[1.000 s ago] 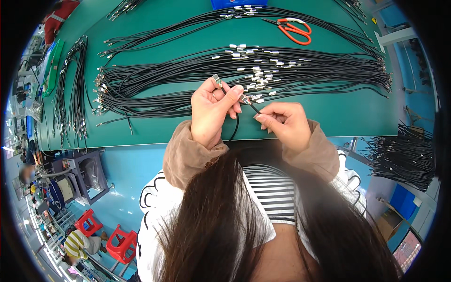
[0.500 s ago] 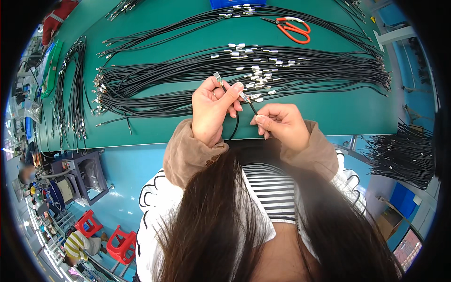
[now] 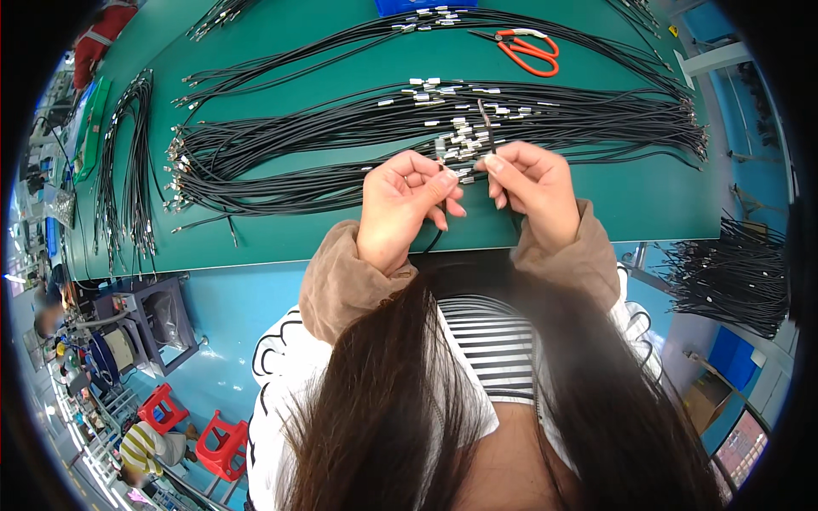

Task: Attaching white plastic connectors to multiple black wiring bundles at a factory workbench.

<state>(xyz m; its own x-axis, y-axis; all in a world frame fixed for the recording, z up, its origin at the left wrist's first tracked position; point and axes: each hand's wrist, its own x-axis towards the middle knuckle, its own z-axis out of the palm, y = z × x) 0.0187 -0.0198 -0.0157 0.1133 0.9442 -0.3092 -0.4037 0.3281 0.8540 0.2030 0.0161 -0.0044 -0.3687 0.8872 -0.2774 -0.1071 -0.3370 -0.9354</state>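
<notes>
My left hand (image 3: 407, 203) is closed on a thin black cable, whose metal connector (image 3: 440, 146) sticks up past the thumb. In my right hand (image 3: 537, 183) a black cable end (image 3: 486, 119) is pinched between thumb and fingers, its tip pointing away from me. Whether both ends belong to one cable, I cannot tell. The hands are a little apart, over the near side of a long bundle of black cables (image 3: 290, 140). White labels (image 3: 464, 136) gather around the bundle's middle.
Red-handled cutters (image 3: 530, 53) lie at the far right of the green table (image 3: 281, 237). Another cable bundle (image 3: 341, 43) lies behind, a folded one (image 3: 136, 162) at left. More cables (image 3: 728, 277) hang at right. Red stools (image 3: 223, 444) and a person in stripes (image 3: 141, 447) are lower left.
My hands have moved apart from each other, the right one up and to the right. The cable end in the right hand now points away from me instead of toward the left hand.
</notes>
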